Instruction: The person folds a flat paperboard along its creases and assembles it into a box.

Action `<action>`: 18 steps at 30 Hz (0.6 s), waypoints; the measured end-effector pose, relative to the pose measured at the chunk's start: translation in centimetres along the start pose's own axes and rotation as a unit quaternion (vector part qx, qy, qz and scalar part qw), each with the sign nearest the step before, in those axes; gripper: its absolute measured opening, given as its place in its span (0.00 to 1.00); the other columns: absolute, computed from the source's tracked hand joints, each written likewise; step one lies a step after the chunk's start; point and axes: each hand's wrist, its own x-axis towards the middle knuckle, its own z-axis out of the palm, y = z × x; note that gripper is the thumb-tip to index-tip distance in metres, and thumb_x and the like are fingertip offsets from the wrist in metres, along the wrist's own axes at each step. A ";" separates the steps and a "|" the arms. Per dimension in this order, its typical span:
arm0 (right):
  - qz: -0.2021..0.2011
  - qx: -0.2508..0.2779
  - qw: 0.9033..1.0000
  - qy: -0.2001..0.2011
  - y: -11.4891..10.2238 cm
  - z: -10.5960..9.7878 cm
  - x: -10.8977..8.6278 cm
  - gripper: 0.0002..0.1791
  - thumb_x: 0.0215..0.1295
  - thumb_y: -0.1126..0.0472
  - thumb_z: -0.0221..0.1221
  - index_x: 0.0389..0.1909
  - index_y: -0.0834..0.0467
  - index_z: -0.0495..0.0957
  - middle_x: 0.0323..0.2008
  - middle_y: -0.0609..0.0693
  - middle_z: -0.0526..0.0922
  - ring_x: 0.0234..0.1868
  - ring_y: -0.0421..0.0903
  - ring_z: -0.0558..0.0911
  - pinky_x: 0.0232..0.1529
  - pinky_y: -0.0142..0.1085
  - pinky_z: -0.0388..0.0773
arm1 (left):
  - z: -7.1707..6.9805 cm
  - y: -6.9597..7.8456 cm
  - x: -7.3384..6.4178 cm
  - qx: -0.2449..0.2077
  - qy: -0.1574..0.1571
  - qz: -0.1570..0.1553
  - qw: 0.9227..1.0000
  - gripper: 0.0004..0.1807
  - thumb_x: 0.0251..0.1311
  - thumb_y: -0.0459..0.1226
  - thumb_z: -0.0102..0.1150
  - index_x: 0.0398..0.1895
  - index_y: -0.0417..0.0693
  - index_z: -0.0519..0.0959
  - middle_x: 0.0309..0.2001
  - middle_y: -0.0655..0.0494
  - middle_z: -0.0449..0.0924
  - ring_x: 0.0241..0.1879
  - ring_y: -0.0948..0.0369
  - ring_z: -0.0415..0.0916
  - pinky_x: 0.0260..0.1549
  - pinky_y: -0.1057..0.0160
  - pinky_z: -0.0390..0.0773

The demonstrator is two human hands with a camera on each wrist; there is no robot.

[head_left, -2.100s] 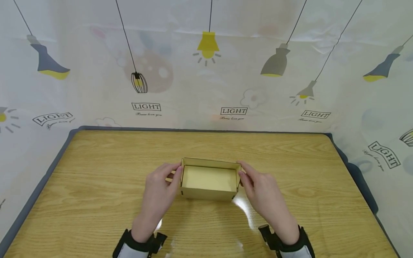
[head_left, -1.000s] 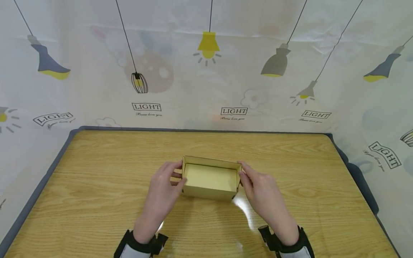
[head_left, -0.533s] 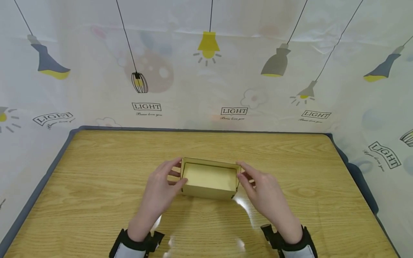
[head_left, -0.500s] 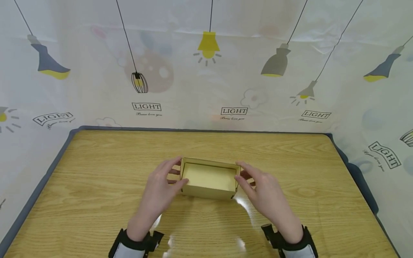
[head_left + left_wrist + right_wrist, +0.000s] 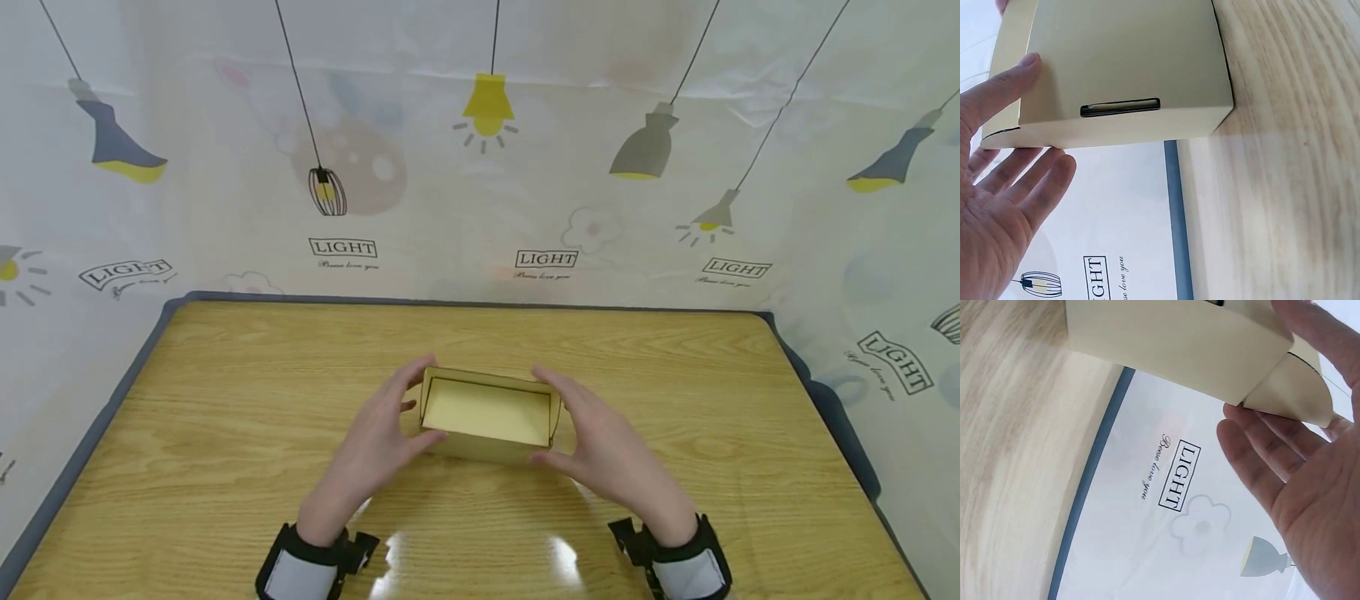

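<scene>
A yellowish-brown cardboard box [image 5: 480,447] sits on the table with its inside facing up, showing a pale flat floor. My left hand [image 5: 378,437] spans its left end, thumb on the near wall and index finger at the far corner. At the right end, my right hand [image 5: 600,442] holds it the same way, with the thumb low on the near wall. The left wrist view shows a dark slot [image 5: 1120,107] low in the box's near wall. In the right wrist view, a rounded end flap [image 5: 1291,394] bows outward beside my fingertips.
The wood-grain table [image 5: 225,400] has a dark blue-grey edge [image 5: 465,303] along the back and sides. Behind it hangs a white curtain [image 5: 450,200] printed with lamps and lettering. Each wrist wears a black strap [image 5: 318,550] with a small mount.
Both thumbs have slid down and inward onto the near wall, and both index fingers have reached round to the far corners. The box has hardly moved.
</scene>
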 end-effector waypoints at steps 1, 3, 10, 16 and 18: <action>-0.006 0.000 1.000 0.003 0.1 0.1 0.1 0.55 0.50 0.55 0.81 0.77 0.57 0.62 0.70 0.56 0.73 0.69 0.57 0.74 0.68 0.53 0.72 | 0.0 0.0 0.0 -0.004 -0.001 -0.003 1.000 0.51 0.47 0.27 0.81 0.76 0.46 0.63 0.72 0.47 0.69 0.67 0.45 0.70 0.57 0.52 0.81; -0.019 -0.002 1.000 0.010 0.4 0.2 0.2 0.51 0.50 0.57 0.81 0.74 0.57 0.65 0.68 0.54 0.75 0.67 0.55 0.75 0.67 0.50 0.74 | 0.0 -0.1 0.0 -0.009 -0.003 -0.005 1.000 0.50 0.47 0.27 0.81 0.74 0.46 0.65 0.71 0.47 0.70 0.67 0.45 0.70 0.58 0.52 0.81; -0.042 -0.002 0.999 0.026 0.8 0.6 0.2 0.45 0.50 0.60 0.81 0.68 0.58 0.71 0.64 0.51 0.78 0.64 0.53 0.78 0.64 0.49 0.77 | 0.1 -0.3 0.0 0.002 0.004 0.006 1.000 0.45 0.45 0.28 0.82 0.69 0.42 0.69 0.68 0.47 0.73 0.66 0.45 0.72 0.56 0.54 0.82; -0.051 -0.004 0.998 0.028 1.0 0.6 0.1 0.43 0.50 0.60 0.81 0.67 0.59 0.72 0.63 0.52 0.79 0.63 0.53 0.79 0.63 0.50 0.78 | 0.3 -0.5 0.0 0.012 0.012 0.015 1.000 0.43 0.43 0.27 0.83 0.66 0.41 0.72 0.65 0.47 0.76 0.64 0.47 0.73 0.54 0.54 0.83; -0.053 -0.004 0.998 0.028 1.0 0.6 0.1 0.43 0.51 0.60 0.81 0.67 0.59 0.72 0.63 0.52 0.79 0.63 0.53 0.79 0.63 0.50 0.77 | 0.3 -0.6 0.0 0.015 0.012 0.022 1.000 0.43 0.42 0.27 0.83 0.65 0.41 0.73 0.64 0.48 0.76 0.64 0.47 0.74 0.54 0.54 0.83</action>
